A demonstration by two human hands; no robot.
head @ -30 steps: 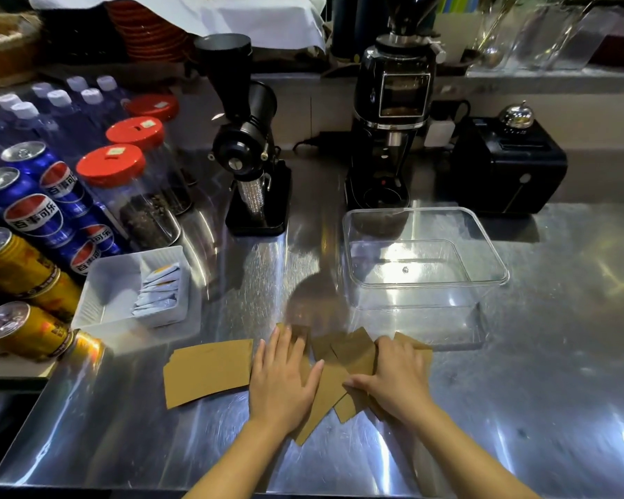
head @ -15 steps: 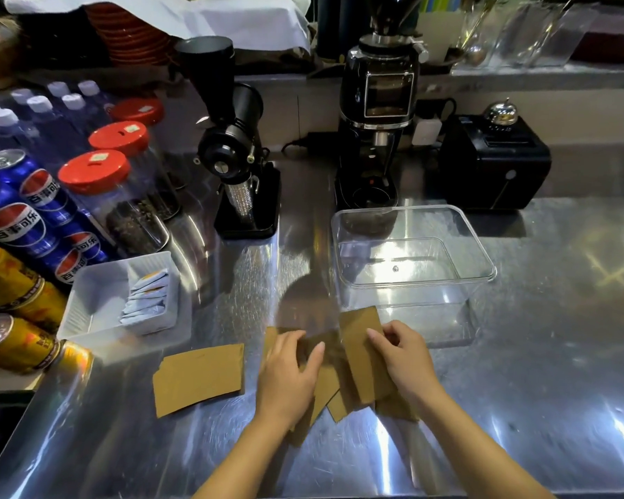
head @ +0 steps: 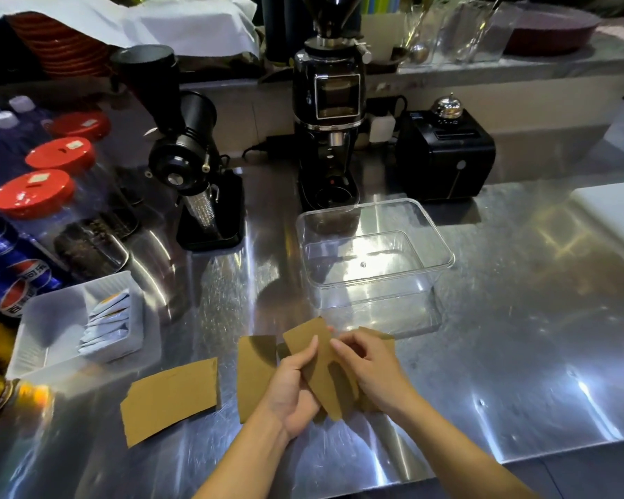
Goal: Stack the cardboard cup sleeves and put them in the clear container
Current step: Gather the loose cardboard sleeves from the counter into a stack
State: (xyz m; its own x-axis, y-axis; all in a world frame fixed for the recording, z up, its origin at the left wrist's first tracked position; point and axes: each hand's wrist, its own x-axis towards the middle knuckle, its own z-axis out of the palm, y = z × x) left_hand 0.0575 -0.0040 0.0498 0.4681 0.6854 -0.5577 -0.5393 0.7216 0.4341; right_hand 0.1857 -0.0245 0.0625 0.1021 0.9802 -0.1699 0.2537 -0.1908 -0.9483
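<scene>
**A:** In the head view, what did the hands have?

**B:** Low in the centre of the frame, the left hand and the right hand were both closed on one cardboard sleeve, lifted off the steel counter. Its long axis ran from upper left to lower right.

**A:** And the rest?

**B:** One flat sleeve lay just left of the left hand, another loose sleeve further left, and a corner of one more showed behind the right hand.

**A:** The clear container?

**B:** Empty, just above the hands in the frame and slightly right. I judged the left hand nearer the loose sleeves and the right nearer the container.
</scene>
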